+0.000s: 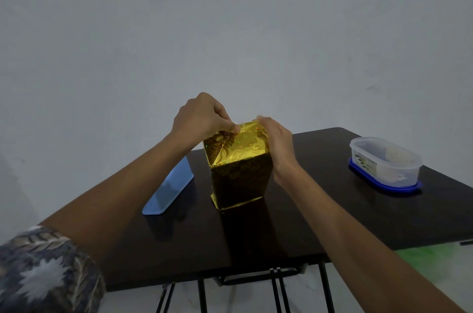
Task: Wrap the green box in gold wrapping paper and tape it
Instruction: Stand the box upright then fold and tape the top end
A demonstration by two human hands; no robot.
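Observation:
A tall box covered in shiny gold wrapping paper stands upright in the middle of the dark table. No green shows through the paper. My left hand is over the box's top left corner, its curled fingers and thumb pinching the folded paper there. My right hand lies against the top right edge and side, fingers fairly straight and pressing the paper to the box. The folded top face is creased and glittering. No tape is visible.
A light blue lid or tray lies to the left of the box. A clear plastic container on a blue lid sits at the table's right side. A plain wall is behind. Black table legs show below the near edge.

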